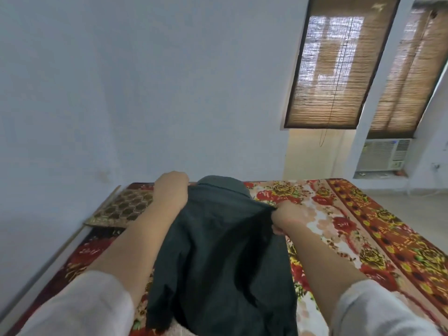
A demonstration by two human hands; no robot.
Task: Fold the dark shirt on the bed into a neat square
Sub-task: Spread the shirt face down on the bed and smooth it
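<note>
— What is there, counted?

— One dark shirt (218, 238), one bed (351, 226) under a red and gold flowered cover, one flat cushion (123, 207) with a gold honeycomb pattern, two woven blinds (339, 64) and one window air conditioner (383, 154). Two hands and two pale sleeves (80, 306) come in from the bottom corners of the frame.

— Where does the shirt lie?

— In the lower middle of the frame, on the flowered cover. Its collar is at the top, toward the blue wall (121, 81), and its hem runs down to the bottom edge. The cloth is rumpled, with deep creases down its right half.

— And the left hand?

— The left hand (172, 187) is left of the collar, at the shirt's upper left corner. It is closed into a tight curl with its back to the camera, and the cloth gathers under it. The fingertips are hidden.

— The right hand?

— The right hand (288, 214) sits a little lower, at the shirt's upper right edge. Its fingers are drawn in narrow, pinching the cloth where it bunches to a point. Beyond that I cannot tell how the fingers lie.

— And the rest?

— The cushion is at middle left, beside the left forearm. The blinds hang at upper right, with the air conditioner below the farther one.
</note>
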